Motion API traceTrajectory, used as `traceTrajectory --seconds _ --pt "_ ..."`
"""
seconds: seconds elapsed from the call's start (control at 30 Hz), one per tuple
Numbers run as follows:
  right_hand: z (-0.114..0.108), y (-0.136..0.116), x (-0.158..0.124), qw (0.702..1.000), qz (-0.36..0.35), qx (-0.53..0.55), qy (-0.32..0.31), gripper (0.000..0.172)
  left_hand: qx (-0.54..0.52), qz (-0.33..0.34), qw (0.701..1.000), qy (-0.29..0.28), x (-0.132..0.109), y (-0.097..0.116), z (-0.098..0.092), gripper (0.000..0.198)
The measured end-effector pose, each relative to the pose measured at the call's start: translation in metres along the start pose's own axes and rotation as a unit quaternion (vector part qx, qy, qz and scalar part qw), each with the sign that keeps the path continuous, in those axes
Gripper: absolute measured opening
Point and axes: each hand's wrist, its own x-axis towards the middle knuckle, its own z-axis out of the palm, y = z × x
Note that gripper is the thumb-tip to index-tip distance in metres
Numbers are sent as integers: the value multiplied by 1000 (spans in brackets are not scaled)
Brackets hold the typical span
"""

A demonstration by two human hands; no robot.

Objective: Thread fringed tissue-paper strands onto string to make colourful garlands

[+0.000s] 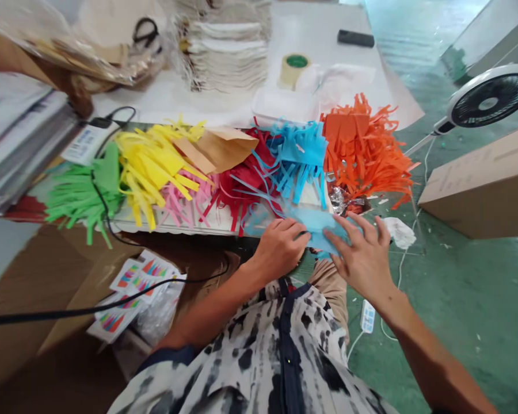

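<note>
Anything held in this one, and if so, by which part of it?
A light-blue sheet: the left hand pinches its left side; the right hand touches its right side, grip unclear.

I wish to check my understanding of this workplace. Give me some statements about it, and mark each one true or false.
1. The left hand and right hand both touch pale blue paper. True.
2. The green fringe lies right of the orange fringe. False: it lies left of it.
3. The fan is right of the orange fringe. True.
4. The tape roll is on the floor. False: it is on the table.
</note>
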Motion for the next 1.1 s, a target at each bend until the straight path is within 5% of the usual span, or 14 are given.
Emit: traceTrajectory --seconds 0.27,0.47,0.73,1.1 --pt "-8 5 9 993 17 114 -26 28 -55 -16 996 -70 9 -9 -10 16" --pt "3 23 24 952 61 286 -94 31 -145 -138 979 -46 8 -14 -18 15" --pt "17 12 28 956 209 193 -71 32 -24 -218 976 -14 18 -12 -4 25" --pt "17 1 30 967 206 141 -41 25 26 -199 979 -28 26 -17 1 24"
